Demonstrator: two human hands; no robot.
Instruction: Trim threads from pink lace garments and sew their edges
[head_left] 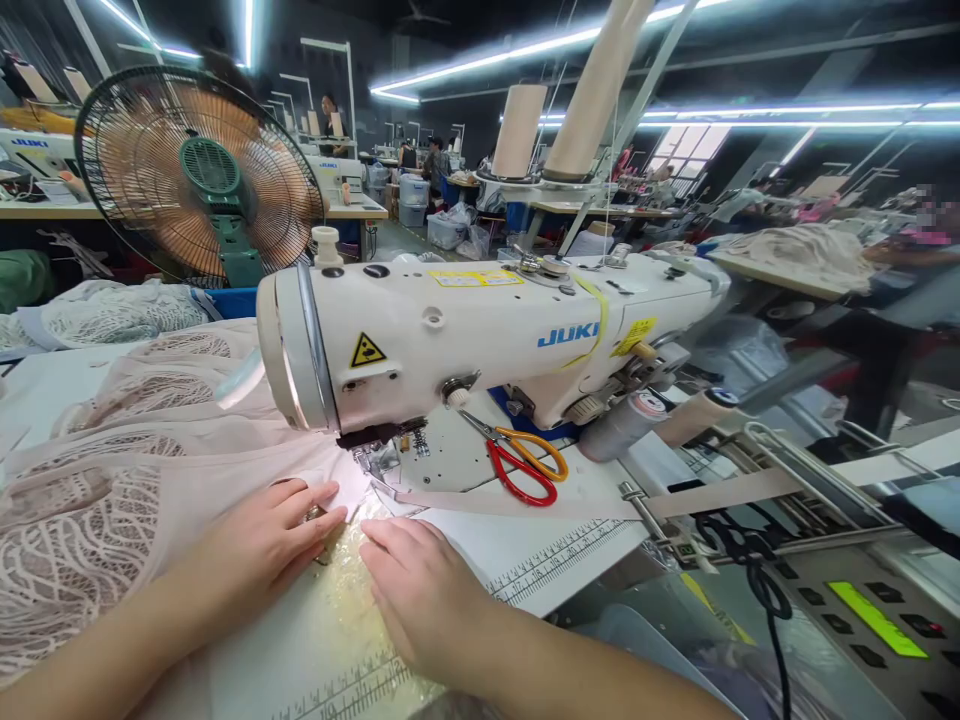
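Observation:
My left hand (pixel 281 530) lies on pale beige fabric (pixel 232 470) with lace panels, fingers stretched toward the needle area of a white sewing machine (pixel 420 340). A ring shows on one of its fingers. Just in front of the presser foot (pixel 381 458), my right hand (pixel 431 590) rests palm down on the yellowish taped patch (pixel 346 570) of the table, fingers extended and slightly bent. I see nothing held in it, though its underside is hidden. A beige elastic band (pixel 480 502) runs from the right to the presser foot.
Scissors (pixel 529 465) with red and orange handles lie on the machine bed. Thread cones (pixel 519 130) stand behind the machine. A metal band feeder (pixel 810 470) and control box (pixel 862 620) are at the right. A large fan (pixel 210 170) stands at the back left.

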